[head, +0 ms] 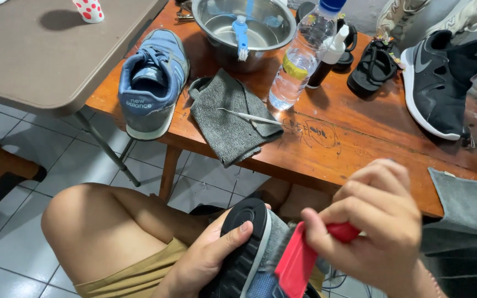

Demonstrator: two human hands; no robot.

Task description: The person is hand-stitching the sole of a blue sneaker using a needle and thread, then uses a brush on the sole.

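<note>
My left hand [205, 256] grips a blue sneaker with a black sole [244, 243], held on its side over my lap. My right hand [379, 226] is closed around the handle of a red brush [299, 259], whose head rests against the side of that sneaker. The matching blue sneaker [153, 80] stands on the wooden table [360, 138], heel towards me.
On the table are a grey cloth [227, 118] with a thin metal pick [249, 116], a steel bowl [244, 27] holding a blue brush, a clear water bottle [299, 60], a small dark spray bottle [327, 60], black sandals [371, 66] and a black sneaker [437, 83]. A grey folding table [51, 49] stands at the left.
</note>
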